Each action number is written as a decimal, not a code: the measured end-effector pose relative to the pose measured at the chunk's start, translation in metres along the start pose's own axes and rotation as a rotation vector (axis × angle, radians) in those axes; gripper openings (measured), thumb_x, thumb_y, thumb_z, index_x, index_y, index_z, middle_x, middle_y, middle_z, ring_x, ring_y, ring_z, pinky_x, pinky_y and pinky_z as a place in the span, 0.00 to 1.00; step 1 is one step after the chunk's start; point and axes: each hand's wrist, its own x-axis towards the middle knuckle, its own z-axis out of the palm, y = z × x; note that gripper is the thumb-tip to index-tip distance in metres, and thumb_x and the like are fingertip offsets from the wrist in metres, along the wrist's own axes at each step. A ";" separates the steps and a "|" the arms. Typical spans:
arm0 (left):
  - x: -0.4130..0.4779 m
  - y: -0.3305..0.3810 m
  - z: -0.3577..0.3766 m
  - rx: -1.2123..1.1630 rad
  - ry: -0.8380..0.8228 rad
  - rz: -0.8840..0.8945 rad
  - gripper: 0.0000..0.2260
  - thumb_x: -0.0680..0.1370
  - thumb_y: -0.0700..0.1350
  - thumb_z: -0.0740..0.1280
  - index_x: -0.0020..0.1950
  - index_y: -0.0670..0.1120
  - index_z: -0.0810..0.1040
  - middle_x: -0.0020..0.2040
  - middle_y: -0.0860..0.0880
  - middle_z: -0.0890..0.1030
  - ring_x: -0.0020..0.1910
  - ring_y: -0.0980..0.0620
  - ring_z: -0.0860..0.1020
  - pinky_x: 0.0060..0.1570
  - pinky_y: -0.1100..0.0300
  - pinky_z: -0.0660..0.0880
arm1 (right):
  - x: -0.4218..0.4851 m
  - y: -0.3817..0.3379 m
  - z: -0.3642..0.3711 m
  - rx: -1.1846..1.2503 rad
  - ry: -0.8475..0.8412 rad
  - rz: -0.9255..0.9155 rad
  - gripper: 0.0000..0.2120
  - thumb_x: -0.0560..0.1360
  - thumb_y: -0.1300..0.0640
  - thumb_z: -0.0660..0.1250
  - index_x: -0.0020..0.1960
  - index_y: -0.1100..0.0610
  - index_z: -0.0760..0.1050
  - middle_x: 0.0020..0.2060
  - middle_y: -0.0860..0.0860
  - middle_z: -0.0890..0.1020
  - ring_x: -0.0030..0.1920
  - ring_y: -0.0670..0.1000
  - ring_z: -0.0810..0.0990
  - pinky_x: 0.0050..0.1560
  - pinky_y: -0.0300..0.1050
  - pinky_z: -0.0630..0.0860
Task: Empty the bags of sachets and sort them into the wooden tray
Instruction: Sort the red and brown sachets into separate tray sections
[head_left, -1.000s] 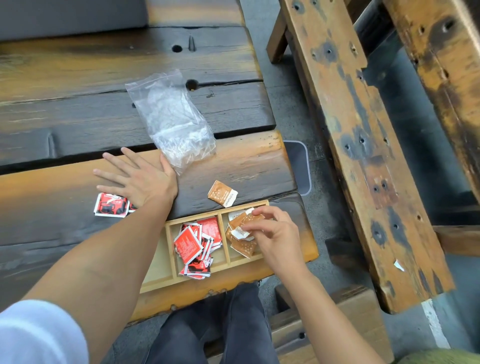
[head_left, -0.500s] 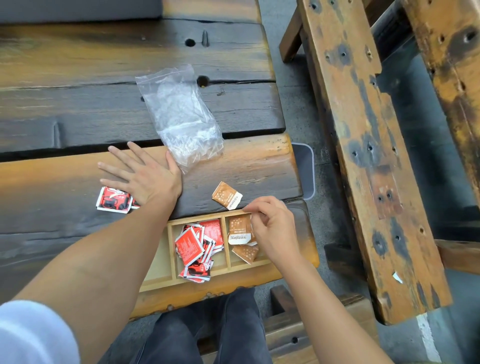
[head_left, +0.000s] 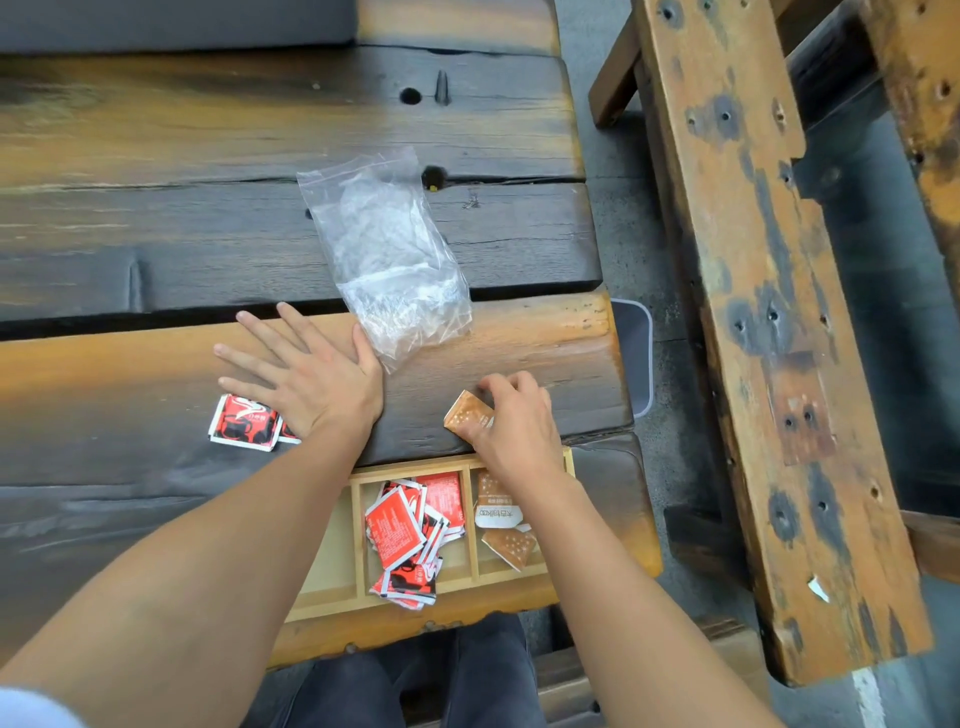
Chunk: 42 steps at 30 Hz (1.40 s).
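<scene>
Two hands work over the wooden surface (head_left: 156, 374): the left hand (head_left: 306, 374) lies flat, its grip spread wide and empty, heel over red sachets (head_left: 244, 423) that lie flat just beside the wrist. The right hand (head_left: 514, 421) has its grip pinched on a brown sachet (head_left: 467, 415) just beyond the tray (head_left: 332, 561), the sachet tilted with one corner toward the far left. Inside the tray, red sachets are heaped in the middle compartment (head_left: 410, 530) and brown ones (head_left: 506, 535) in the right, while the clear bag (head_left: 389, 249) lies crumpled, long axis running away from the person.
</scene>
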 end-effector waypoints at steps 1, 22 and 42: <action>0.000 0.000 0.000 0.003 -0.004 -0.001 0.37 0.77 0.65 0.45 0.81 0.45 0.51 0.81 0.36 0.46 0.76 0.25 0.44 0.70 0.26 0.45 | 0.001 -0.002 0.002 -0.020 -0.011 0.002 0.22 0.71 0.48 0.74 0.62 0.49 0.72 0.58 0.50 0.71 0.62 0.54 0.68 0.56 0.52 0.75; 0.000 -0.001 -0.001 -0.017 -0.016 0.003 0.37 0.77 0.66 0.46 0.81 0.46 0.51 0.81 0.36 0.46 0.76 0.24 0.44 0.70 0.26 0.45 | -0.010 -0.001 -0.028 0.708 -0.125 0.115 0.07 0.80 0.55 0.65 0.53 0.53 0.82 0.46 0.49 0.85 0.36 0.47 0.81 0.43 0.49 0.83; -0.005 0.001 -0.005 -0.039 -0.011 0.004 0.37 0.77 0.65 0.45 0.81 0.44 0.53 0.80 0.35 0.48 0.76 0.24 0.46 0.70 0.25 0.44 | -0.078 0.052 -0.024 1.089 -0.004 0.338 0.06 0.79 0.63 0.66 0.50 0.58 0.82 0.40 0.52 0.84 0.34 0.50 0.79 0.31 0.42 0.77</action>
